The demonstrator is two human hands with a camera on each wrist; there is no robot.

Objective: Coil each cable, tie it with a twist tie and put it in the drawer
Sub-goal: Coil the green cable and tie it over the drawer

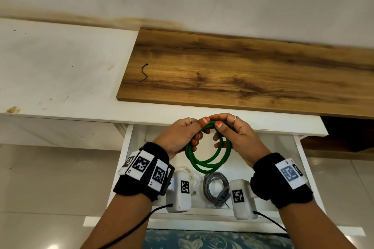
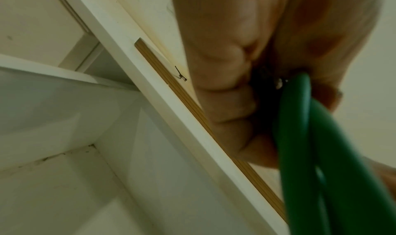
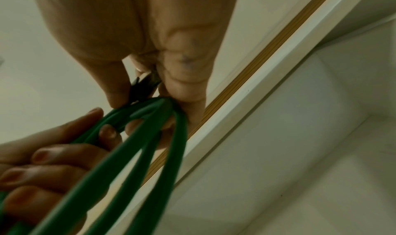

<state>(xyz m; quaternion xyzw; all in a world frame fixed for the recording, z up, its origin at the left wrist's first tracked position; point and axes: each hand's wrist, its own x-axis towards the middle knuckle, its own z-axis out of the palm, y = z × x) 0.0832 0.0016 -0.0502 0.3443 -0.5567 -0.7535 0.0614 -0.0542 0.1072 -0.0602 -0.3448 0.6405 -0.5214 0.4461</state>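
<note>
A green cable (image 1: 208, 160) is wound into a coil of a few loops, and both hands hold it in the air over the open white drawer (image 1: 302, 156). My left hand (image 1: 199, 128) grips the coil's upper left, fingers curled round the strands (image 2: 334, 154). My right hand (image 1: 220, 130) pinches the top of the coil (image 3: 154, 145), with a dark plug end (image 3: 143, 84) tucked between thumb and fingers. A black twist tie (image 1: 144, 73) lies loose on the wooden board (image 1: 242, 70), far left of the hands; it also shows as a twist tie (image 2: 181, 74) in the left wrist view.
Inside the drawer lie a coiled grey cable (image 1: 217, 189) and a white cable (image 1: 187, 171), partly hidden by the wrist cameras. The white desk top (image 1: 60, 70) extends left of the board. A patterned rug (image 1: 212, 239) lies below the drawer front.
</note>
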